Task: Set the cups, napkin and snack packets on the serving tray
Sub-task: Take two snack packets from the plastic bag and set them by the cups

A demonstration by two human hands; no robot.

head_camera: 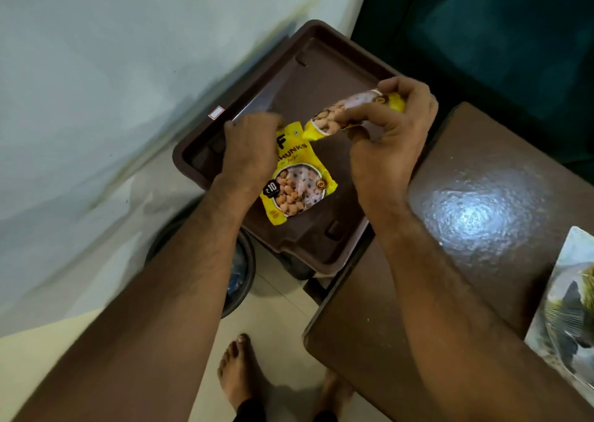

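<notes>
Over the brown serving tray [291, 74], the right hand [390, 138] pinches a yellow snack packet [350, 109] in its fingers. The left hand [249, 148], fingers curled, presses another flat packet [297, 182] near the tray's middle. Since the tray's near corner seems to overhang the dark worktop [482, 196], a hard push there could tip it.

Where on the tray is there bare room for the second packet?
The far part of the tray, beyond both hands, is bare. The near-right corner is bare too. The middle is crowded: the flat packet lies there under the left hand, and the right hand holds the second packet above it.
</notes>
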